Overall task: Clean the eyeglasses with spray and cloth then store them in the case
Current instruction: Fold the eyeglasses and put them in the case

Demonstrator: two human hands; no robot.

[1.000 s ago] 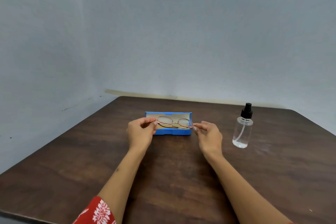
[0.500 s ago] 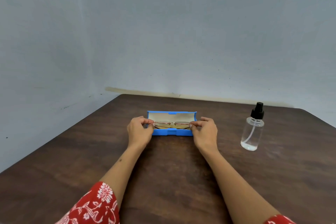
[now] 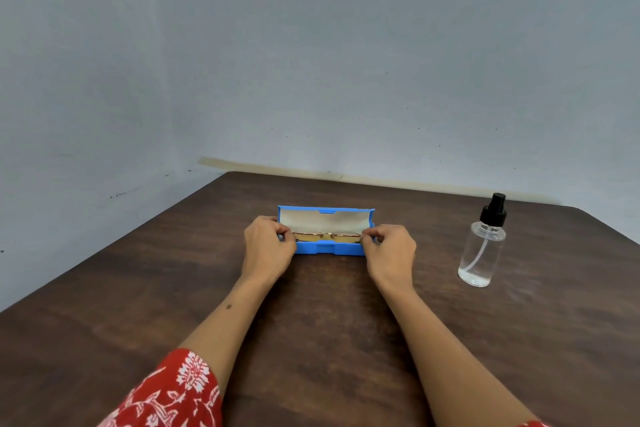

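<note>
A blue glasses case [image 3: 329,248] lies open in the middle of the dark wooden table [image 3: 311,322], its pale-lined lid tilted up at the back. Folded gold-rimmed eyeglasses [image 3: 325,237] rest low inside it. My left hand [image 3: 268,244] pinches the left end of the frame, at the case's left end. At the right end, my right hand [image 3: 389,248] pinches the other end of the frame. A clear spray bottle [image 3: 483,250] with a black pump top stands upright to the right of the case. No cloth is visible.
Grey walls meet in a corner behind the table. The table's left edge runs diagonally from the back corner toward me. A red patterned sleeve [image 3: 169,395] covers my left upper arm.
The eyeglasses were held above the case one second ago; both hands have lowered them into it. The view has also shifted slightly.
</note>
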